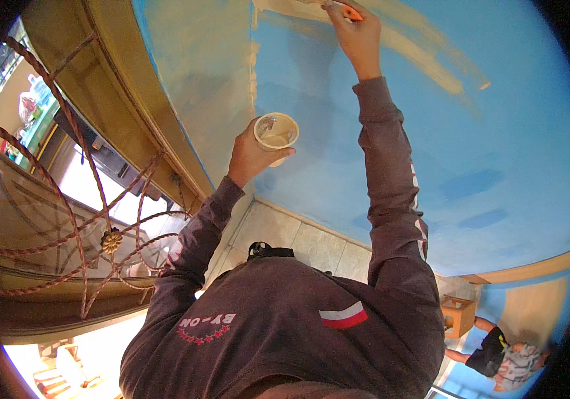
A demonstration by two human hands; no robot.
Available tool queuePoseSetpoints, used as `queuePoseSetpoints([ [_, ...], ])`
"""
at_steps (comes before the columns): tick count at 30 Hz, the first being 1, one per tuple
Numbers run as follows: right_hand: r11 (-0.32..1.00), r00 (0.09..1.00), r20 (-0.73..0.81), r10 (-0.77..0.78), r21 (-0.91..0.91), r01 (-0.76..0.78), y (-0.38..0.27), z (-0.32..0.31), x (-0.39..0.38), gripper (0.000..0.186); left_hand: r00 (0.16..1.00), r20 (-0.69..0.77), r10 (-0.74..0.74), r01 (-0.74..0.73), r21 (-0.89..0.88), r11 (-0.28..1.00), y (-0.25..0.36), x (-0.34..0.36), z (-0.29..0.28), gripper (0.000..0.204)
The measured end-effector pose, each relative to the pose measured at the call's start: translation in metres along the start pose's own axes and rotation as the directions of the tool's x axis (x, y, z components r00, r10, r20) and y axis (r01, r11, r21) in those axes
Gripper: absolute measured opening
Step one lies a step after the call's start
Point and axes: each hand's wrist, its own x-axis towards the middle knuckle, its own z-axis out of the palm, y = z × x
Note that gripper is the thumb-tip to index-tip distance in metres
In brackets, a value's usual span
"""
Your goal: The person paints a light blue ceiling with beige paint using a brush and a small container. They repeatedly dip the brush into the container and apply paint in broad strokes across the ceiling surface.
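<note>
My left hand is wrapped round a small whitish plastic tub, held upright in front of my chest. Pale cream paint coats its inside and lies at the bottom. High up, my right hand grips a paintbrush by its orange handle, close to the wall. The brush's far end is at the picture's top edge and hard to make out. Broad cream strokes run across the blue wall beside that hand. A cream-coloured wall section meets the blue at a rough vertical line.
To my left stands a brown window frame with a twisted metal grille. Pale floor tiles show below the wall. At the lower right are a wooden stool-like piece and another person in a patterned shirt and dark shorts.
</note>
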Motion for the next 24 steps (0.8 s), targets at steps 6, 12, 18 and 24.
queuePoseSetpoints([
  [6,0.998,1.000,0.017,0.007,-0.056,-0.006,0.013,0.029,0.019,0.022,1.000,-0.001,-0.017,0.017,0.004,1.000,0.002,0.002,-0.007,0.078],
  [12,0.996,0.999,-0.007,-0.038,-0.082,0.038,0.025,0.046,0.026,0.023,1.000,0.003,-0.030,0.030,-0.005,1.000,-0.001,0.004,-0.010,0.078],
  [18,0.991,0.998,-0.032,-0.052,-0.127,0.048,0.033,0.056,0.026,0.024,0.999,-0.006,-0.040,0.040,0.008,0.999,-0.003,0.007,-0.012,0.078],
  [24,0.986,0.993,-0.095,-0.075,-0.156,0.060,0.040,0.064,0.028,0.023,0.999,-0.012,-0.038,0.038,-0.010,0.999,-0.003,0.009,-0.012,0.077],
])
